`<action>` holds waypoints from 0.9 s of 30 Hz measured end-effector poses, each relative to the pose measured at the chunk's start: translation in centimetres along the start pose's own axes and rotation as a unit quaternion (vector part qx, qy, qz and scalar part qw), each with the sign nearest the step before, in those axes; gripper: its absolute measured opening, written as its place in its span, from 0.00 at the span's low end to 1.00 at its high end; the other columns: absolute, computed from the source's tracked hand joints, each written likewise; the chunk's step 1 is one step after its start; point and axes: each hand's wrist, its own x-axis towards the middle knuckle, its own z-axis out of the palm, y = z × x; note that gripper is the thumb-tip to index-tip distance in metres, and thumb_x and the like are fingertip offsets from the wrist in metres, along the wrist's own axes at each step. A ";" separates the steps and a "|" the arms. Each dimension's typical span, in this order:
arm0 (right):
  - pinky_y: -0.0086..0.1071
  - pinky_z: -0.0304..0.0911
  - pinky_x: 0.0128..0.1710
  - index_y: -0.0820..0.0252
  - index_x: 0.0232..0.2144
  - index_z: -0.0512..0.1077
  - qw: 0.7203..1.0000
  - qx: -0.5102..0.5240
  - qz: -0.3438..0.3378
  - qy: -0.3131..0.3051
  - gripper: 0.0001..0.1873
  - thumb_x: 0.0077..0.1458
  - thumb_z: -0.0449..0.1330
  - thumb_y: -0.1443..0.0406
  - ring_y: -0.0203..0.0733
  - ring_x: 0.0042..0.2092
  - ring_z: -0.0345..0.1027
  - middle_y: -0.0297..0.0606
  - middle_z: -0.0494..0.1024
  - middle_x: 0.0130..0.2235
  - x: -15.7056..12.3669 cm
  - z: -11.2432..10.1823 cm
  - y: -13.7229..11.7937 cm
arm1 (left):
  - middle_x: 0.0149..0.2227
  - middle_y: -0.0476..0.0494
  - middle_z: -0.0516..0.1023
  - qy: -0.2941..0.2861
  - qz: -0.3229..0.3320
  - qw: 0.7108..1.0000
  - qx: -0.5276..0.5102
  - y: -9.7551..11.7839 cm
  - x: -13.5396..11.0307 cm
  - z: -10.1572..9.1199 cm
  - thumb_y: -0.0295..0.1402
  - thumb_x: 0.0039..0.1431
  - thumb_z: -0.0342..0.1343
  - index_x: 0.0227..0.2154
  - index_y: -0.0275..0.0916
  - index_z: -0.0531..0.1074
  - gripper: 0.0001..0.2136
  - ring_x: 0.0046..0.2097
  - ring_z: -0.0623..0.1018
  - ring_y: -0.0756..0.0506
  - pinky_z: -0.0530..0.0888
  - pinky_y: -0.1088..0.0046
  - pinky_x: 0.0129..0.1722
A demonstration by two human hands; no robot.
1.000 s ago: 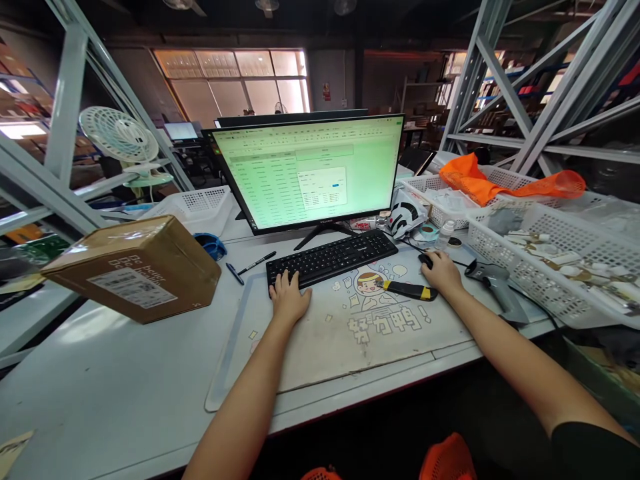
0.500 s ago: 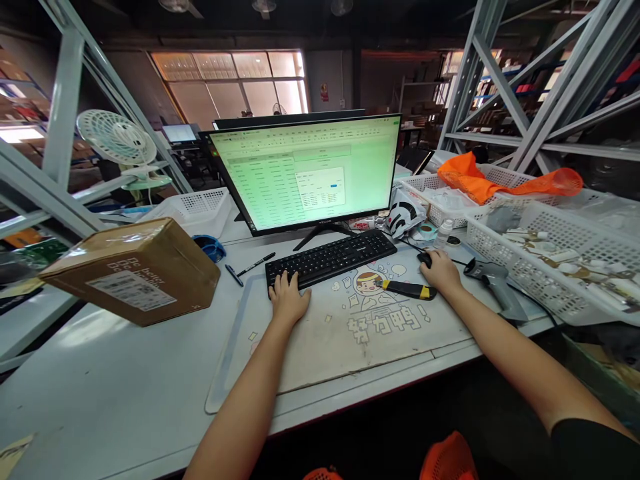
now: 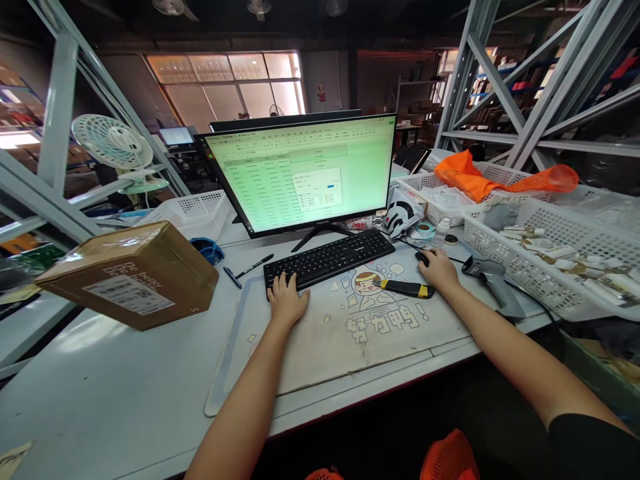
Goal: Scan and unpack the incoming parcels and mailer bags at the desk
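Observation:
My left hand (image 3: 287,298) rests with spread fingers on the left end of a black keyboard (image 3: 335,257). My right hand (image 3: 440,269) is closed over a dark computer mouse (image 3: 423,258), most of which lies hidden under the palm and fingers. Between the hands, a yellow and black utility knife (image 3: 406,288) lies on the printed desk mat (image 3: 320,353). Behind the keyboard stands a monitor (image 3: 310,173) showing a greenish spreadsheet with a small dialog box. A grey barcode scanner (image 3: 497,287) lies to the right of my right hand.
A taped cardboard box (image 3: 133,280) sits at the left, with a blue tape roll (image 3: 207,250) behind it. Pens (image 3: 254,265) lie beside the keyboard. White plastic baskets (image 3: 545,293) line the right side, one bearing orange mesh (image 3: 470,175). Metal shelf posts (image 3: 60,113) frame the desk.
The view has shifted very slightly. Both hands keep their places on the keyboard and the mouse, and nothing on the desk has visibly moved.

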 end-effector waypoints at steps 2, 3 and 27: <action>0.43 0.67 0.54 0.61 0.59 0.74 1.000 0.000 0.001 0.002 0.25 0.63 0.55 0.61 0.57 0.58 0.68 0.51 0.74 0.59 0.0 0.1 0.1 | 0.76 0.30 0.51 0.004 0.002 1.000 0.000 0.0 0.0 0.1 0.44 0.67 0.50 0.71 0.35 0.60 0.33 0.77 0.50 0.30 0.51 0.42 0.74; 0.43 0.67 0.54 0.62 0.60 0.74 1.000 0.000 0.002 0.003 0.26 0.63 0.54 0.61 0.57 0.58 0.68 0.51 0.74 0.59 0.1 0.1 0.1 | 0.76 0.30 0.51 0.005 0.003 1.000 0.000 0.0 0.0 0.1 0.44 0.67 0.50 0.71 0.34 0.60 0.33 0.77 0.50 0.30 0.51 0.42 0.74; 0.46 0.65 0.58 0.68 0.61 0.70 1.000 0.010 -0.007 0.020 0.27 0.63 0.54 0.61 0.59 0.58 0.67 0.55 0.74 0.58 0.3 0.8 0.6 | 0.76 0.31 0.52 0.003 -0.002 1.000 -0.001 0.1 -0.1 -0.1 0.44 0.67 0.51 0.71 0.35 0.61 0.33 0.77 0.50 0.30 0.51 0.43 0.74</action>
